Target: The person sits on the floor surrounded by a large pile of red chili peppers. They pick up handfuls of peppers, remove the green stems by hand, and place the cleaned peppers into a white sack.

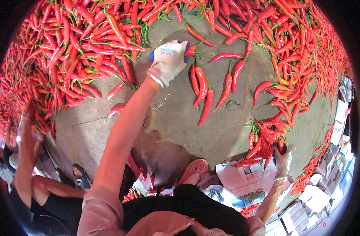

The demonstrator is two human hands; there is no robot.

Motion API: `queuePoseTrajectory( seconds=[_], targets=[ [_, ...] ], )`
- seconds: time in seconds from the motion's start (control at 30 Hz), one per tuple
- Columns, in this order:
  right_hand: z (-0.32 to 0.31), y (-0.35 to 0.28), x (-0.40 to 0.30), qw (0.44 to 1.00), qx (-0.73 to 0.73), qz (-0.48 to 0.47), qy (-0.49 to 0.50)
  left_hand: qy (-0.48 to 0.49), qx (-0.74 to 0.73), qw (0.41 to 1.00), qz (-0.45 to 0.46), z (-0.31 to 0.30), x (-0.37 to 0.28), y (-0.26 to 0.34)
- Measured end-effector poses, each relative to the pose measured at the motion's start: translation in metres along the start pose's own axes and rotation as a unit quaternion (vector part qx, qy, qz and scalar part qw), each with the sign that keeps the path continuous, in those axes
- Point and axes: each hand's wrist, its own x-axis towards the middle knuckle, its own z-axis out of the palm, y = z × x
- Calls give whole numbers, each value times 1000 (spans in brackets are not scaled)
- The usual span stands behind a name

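Note:
My left hand (pixel 169 60), in a white knit glove with blue coating, is closed around red chili peppers. A pepper end (pixel 190 50) and green stems stick out on its right side. Just beyond it, several loose red chili peppers (pixel 201 84) lie on the concrete floor. Low on the right, my right hand (pixel 282 163), also gloved, grips a bunch of red chili peppers (pixel 264 141). Part of that bunch overlaps a newspaper sheet (pixel 244 181). How many peppers each hand holds is hidden.
Large heaps of red chili peppers lie at the left (pixel 65 56) and right (pixel 298 50). A co-worker's arm (pixel 25 165) reaches into the left heap. My pink shoe (pixel 194 171) rests on the floor (pixel 174 126). More newspapers (pixel 315 197) are spread at the far right.

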Motion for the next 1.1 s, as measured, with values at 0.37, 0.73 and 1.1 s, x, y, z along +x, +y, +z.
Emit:
queuePoseTrajectory(
  seconds=[0.37,0.73,1.1],
  targets=[
    [160,-374,98,948,-27,-313,38,-9,-776,576,-257,-10,-116,-15],
    [134,-308,89,843,457,-175,-222,-28,-881,400,-253,0,-134,-4],
    [174,-246,-25,980,-74,-169,-73,25,-787,516,-336,20,-110,30]
  ],
)
